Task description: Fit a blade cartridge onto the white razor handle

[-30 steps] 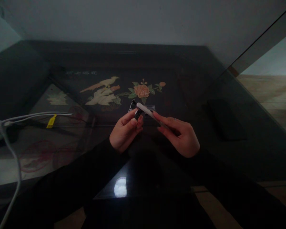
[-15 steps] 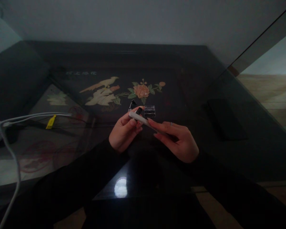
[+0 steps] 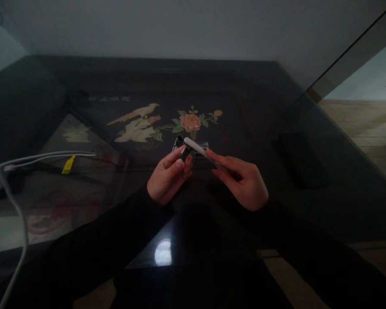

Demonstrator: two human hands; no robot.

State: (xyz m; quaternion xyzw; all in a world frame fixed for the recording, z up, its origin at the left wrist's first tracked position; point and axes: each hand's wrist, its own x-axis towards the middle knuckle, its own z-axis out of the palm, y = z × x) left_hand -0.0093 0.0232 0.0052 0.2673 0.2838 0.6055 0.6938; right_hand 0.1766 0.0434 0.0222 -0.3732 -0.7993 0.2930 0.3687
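My left hand (image 3: 169, 178) is closed on a small black piece (image 3: 186, 151), pinched between thumb and fingers. In my right hand (image 3: 244, 178), thumb and fingers grip a pale, slim bar with a rounded end (image 3: 194, 146). The bar slants up and to the left, its tip close above the black piece; I cannot tell if they touch. Behind the bar, partly covered, lies a small clear case (image 3: 205, 146) on the dark table. A small dark item with a thin shiny edge (image 3: 179, 138) shows just beyond my left fingertips.
The glossy dark tabletop (image 3: 193, 240) carries a bird-and-flower picture (image 3: 138, 124). At the left are white cables (image 3: 51, 153) with a yellow tag (image 3: 68, 164). A flat black object (image 3: 304, 161) lies at the right. A wall (image 3: 154, 30) stands behind.
The pale bar has shifted up and right, away from my left fingers, along with my right hand. It now covers part of the clear case. My left hand stays nearly still.
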